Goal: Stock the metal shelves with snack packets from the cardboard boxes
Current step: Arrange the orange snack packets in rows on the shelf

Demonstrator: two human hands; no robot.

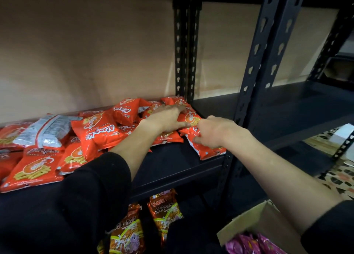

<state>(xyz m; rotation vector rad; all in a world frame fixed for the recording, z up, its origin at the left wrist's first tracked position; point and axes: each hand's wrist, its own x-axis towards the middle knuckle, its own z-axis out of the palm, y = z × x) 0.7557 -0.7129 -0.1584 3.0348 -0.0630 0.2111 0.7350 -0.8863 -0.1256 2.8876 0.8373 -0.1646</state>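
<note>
Where the black sleeve crosses the shelf: it hides the front edge and some packets behind it; print on the far packets is hard to read.
Cardboard box: cut off at bottom right, flap open, pink packets inside.
Metal shelf: holds a loose heap of orange snack packets.
End packet: flat at the shelf's right end beside the upright post, long axis running back to front.
Left hand: fingers straight, pressing flat on the heap.
Right hand: fingers curled, pinching the end packet.
</note>
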